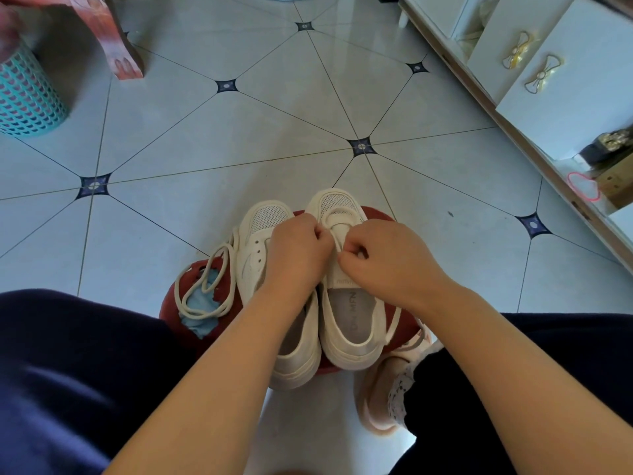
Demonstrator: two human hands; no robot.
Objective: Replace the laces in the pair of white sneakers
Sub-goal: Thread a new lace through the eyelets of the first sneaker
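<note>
Gaping white sneakers (346,310), loose lace (205,286)

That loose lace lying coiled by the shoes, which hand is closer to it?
Left. The left hand works on the sneakers just right of the loose lace; the right hand is farther right, across the right sneaker.

I read one print only: grey capitals on insole (354,311) of right sneaker (346,269), lying sideways from my view, letters partly legible, something like "MFN" at one end, rest blurred. Small tab on tongue (343,282) bears marks too fine to read. No other text.
</note>
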